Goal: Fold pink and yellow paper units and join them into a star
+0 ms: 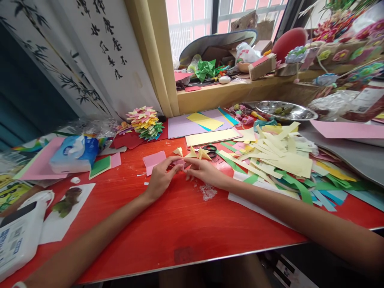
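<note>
My left hand [159,179] and right hand [207,172] meet above the middle of the counter [144,240], the fingertips of both pinched together on a small pink paper piece [180,162]. From here I judge that it is partway through being folded; the fingers cover too much for me to tell how many creases are in. Just beyond my fingers, a few folded yellow pieces [192,152] look finished, lying loose beside the black-handled scissors [211,149]. By the far edge stands a layered cluster of pointed paper pieces [146,122], which I take as built up already. What remains unfolded, as I see it, is the flat pink paper [153,162] just left of my hands, the heap of cut strips [270,152] toward the right edge and the uncut lilac sheet [181,128] near the far edge.
</note>
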Available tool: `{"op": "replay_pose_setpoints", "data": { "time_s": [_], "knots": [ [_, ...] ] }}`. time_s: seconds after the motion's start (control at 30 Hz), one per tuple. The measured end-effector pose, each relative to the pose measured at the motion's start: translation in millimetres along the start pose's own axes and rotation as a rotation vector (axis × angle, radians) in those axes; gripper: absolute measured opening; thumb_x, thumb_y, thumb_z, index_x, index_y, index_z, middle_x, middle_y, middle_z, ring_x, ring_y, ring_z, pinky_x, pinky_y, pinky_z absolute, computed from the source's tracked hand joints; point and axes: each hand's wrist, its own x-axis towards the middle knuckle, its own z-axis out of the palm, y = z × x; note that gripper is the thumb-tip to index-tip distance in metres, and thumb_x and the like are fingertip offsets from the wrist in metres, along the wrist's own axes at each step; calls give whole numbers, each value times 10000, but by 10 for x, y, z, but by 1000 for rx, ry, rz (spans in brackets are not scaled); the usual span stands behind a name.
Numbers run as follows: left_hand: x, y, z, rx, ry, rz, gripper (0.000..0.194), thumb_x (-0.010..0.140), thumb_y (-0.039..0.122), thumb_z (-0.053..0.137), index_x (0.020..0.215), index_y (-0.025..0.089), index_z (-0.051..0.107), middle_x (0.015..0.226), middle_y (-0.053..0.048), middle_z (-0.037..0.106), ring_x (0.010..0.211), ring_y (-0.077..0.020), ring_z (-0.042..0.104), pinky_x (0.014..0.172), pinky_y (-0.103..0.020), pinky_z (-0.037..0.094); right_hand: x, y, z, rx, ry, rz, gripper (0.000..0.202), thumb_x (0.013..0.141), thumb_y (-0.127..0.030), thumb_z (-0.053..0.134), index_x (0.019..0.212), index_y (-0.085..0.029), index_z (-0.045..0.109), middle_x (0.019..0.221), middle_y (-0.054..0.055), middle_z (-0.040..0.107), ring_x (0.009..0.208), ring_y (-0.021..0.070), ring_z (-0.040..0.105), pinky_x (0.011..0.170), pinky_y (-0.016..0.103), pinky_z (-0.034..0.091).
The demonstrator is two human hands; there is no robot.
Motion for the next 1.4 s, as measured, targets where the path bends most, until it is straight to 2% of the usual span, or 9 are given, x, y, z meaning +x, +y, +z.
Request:
{"op": "replay_pose_setpoints", "data": {
  "time_s": [0.07,0.2,0.33,0.43,0.6,0.87,1.03,1.27,1.4],
  "knots": [
    [15,9,-4,-21,-20,7,311,825,363,453,1076,212,560,830,-20,590,689,-124,548,678,-243,441,3,19,4,8,-1,0,408,838,-263,459,1244,-225,442,743,6,597,589,98,576,611,250,473],
    [27,21,-13,-54,-55,21,331,851,337,398,1122,221,550,903,-35,575,784,-133,537,787,-264,415,23,80,14,141,9,-2,416,850,-320,432,1260,-248,412,795,8,585,539,87,569,562,251,486],
    [22,-9,-23,-233,-121,-19,384,854,264,349,1202,187,490,972,-53,565,778,-135,536,801,-288,411,26,99,15,159,22,18,409,857,-335,421,1253,-238,410,795,15,596,526,89,582,546,246,485],
    [26,-45,-18,-274,-110,-54,394,841,212,339,1208,176,477,870,-33,588,746,-130,533,780,-285,410,19,89,13,161,3,21,384,861,-316,421,1235,-232,417,812,20,601,532,89,586,553,247,488],
    [43,-67,4,-144,-83,-77,328,848,288,389,1116,174,540,713,-9,579,684,-126,546,717,-259,417,21,84,17,104,2,33,350,864,-320,416,1199,-224,443,748,12,604,558,98,593,574,244,489],
    [11,-45,20,-94,-126,-83,180,818,334,476,926,193,503,577,40,578,548,-114,562,608,-232,424,-14,39,22,-17,57,14,198,848,-304,416,769,-172,540,619,11,577,560,127,577,571,275,471],
    [20,-16,11,-16,-103,-81,193,809,354,484,886,192,554,602,32,583,565,-108,558,600,-221,421,-6,17,7,6,80,46,174,837,-252,413,775,-158,546,599,18,580,552,125,572,563,270,463],
    [66,-152,27,-256,-103,-159,267,794,333,503,983,161,579,700,-7,646,637,-143,626,666,-268,504,56,120,-14,205,174,49,92,756,-203,499,787,-146,565,662,0,570,589,90,554,626,245,476],
    [45,-138,28,-303,-86,-139,259,788,320,524,989,168,579,686,-5,649,633,-144,636,650,-273,524,60,110,-31,273,216,46,118,727,-185,527,816,-152,597,627,-16,562,566,82,538,597,231,468]
  ]
}}
